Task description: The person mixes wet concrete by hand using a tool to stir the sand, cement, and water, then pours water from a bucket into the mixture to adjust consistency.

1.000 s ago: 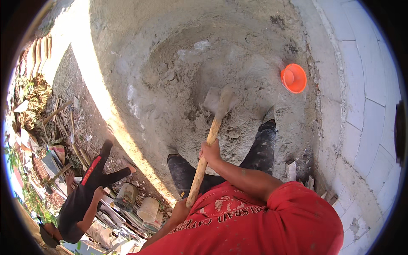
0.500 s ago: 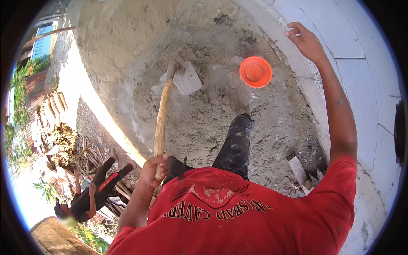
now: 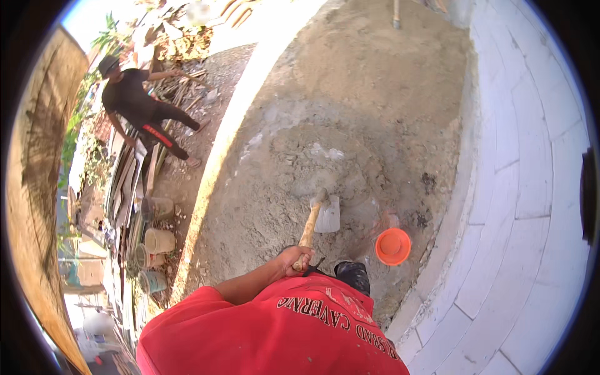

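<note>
My left hand [image 3: 294, 260] is closed round the end of a hoe's wooden handle [image 3: 308, 230], just in front of my red shirt. The hoe's flat, pale metal blade [image 3: 329, 216] rests on a grey, damp-looking mix [image 3: 281, 181] spread over the ground. To the right of the blade stands an orange bucket [image 3: 379, 249]; its inside shows no clear contents. My right hand is out of view. One dark, dirty boot or trouser leg [image 3: 352, 276] shows beside the hoe.
A pale block wall [image 3: 500, 212] curves along the right. Leftward, a person in dark clothes [image 3: 140, 103] stands beside scrap wood, with several buckets [image 3: 159, 241] nearer. A thick wooden post [image 3: 40, 144] fills the far-left edge. Another wooden handle [image 3: 396, 14] shows at the top.
The view has turned left, bringing the person, buckets and post further in. My right hand has left the view. My left hand still grips the hoe, whose blade now appears nearer me.
</note>
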Tool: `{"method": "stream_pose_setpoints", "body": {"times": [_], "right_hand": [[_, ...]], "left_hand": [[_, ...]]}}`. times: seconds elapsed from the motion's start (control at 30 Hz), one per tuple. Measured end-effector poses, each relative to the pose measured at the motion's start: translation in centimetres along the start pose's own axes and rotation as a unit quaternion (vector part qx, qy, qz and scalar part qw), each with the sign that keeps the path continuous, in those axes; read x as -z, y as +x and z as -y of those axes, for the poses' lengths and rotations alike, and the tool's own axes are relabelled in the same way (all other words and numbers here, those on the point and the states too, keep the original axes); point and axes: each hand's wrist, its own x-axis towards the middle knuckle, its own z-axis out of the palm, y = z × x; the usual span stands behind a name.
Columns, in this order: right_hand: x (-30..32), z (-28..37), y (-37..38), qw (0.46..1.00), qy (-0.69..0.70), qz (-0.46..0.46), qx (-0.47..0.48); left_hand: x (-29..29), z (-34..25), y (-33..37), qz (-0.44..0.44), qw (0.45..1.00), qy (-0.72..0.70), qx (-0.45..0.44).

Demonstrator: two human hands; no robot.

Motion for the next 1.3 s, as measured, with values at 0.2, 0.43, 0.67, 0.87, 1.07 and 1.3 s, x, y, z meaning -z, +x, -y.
{"method": "stream_pose_setpoints", "body": {"times": [0.2, 0.43, 0.67, 0.87, 1.07, 1.3], "right_hand": [[12.0, 21.9, 14.2, 0.959, -0.189, 0.053, 0.203], [13.4, 44.4, 18.6, 0.970, -0.088, 0.157, 0.166], [1.9, 47.6, 7.7, 0.867, 0.389, 0.290, 0.117], [1.0, 40.6, 0.8, 0.879, 0.433, 0.181, 0.084], [8.9, 36.1, 1.2, 0.843, 0.522, 0.094, 0.084], [15.6, 31.1, 0.5, 0.832, 0.552, -0.010, 0.054]], "left_hand": [[1.2, 8.1, -5.8, 0.022, 0.997, 0.009, -0.067], [4.6, 22.6, -13.1, 0.011, 0.953, 0.171, -0.250], [5.7, 38.1, -15.6, -0.143, 0.874, 0.325, -0.332], [8.3, 48.4, -8.6, -0.341, 0.760, 0.424, -0.355], [6.4, 44.0, -11.1, -0.274, 0.752, 0.515, -0.305], [4.6, 42.3, -7.2, -0.119, 0.742, 0.564, -0.343]]}}
